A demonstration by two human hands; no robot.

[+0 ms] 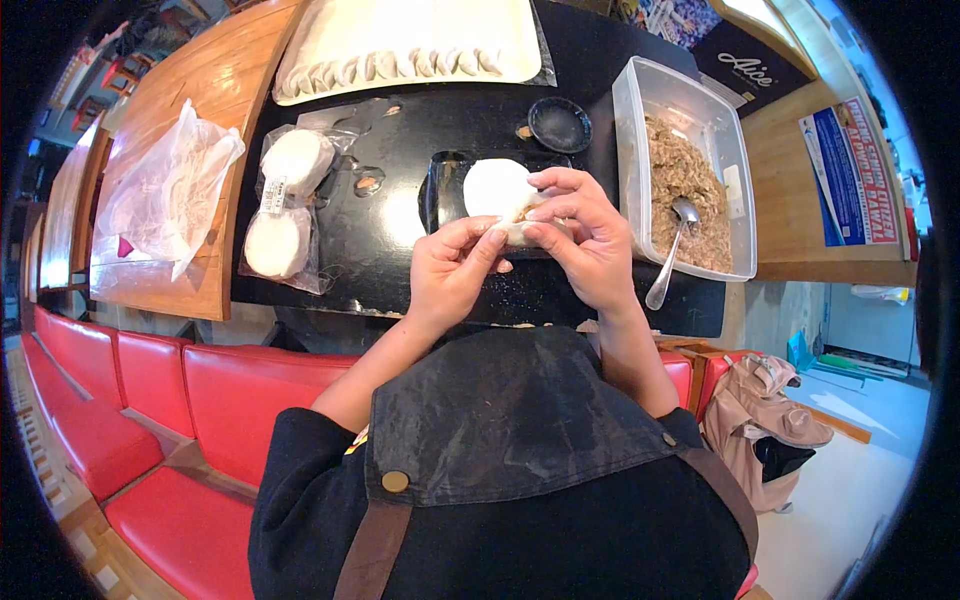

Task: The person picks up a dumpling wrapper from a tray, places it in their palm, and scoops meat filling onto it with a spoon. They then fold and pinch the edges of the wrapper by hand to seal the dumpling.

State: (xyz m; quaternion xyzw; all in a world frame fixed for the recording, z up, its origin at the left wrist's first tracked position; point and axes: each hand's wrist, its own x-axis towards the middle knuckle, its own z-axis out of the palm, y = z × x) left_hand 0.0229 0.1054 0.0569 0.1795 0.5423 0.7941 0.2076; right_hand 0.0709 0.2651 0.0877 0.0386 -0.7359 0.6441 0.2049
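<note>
A filled dumpling [518,235] is pinched between the thumbs and fingertips of both my hands. My left hand [450,272] closes on its left end, and my right hand [592,240] presses along its right side, with a bit of brown filling showing at the edge. Just behind it, round white dumpling wrappers [492,184] lie on a shiny black tray [438,198], partly hidden by my fingers. Beyond my right hand sits a small black bowl [560,127]. To the right, a clear plastic container [742,235] holds brown shredded filling [685,175] with a metal spoon [668,262] resting in it.
A cream tray [400,28] at the back carries a row of folded dumplings [395,67]. Packaged wrappers [280,243] lie on the black table's left side. Further left is a crumpled plastic bag [175,195]. A dark "Aice" box [750,65] stands at the back right.
</note>
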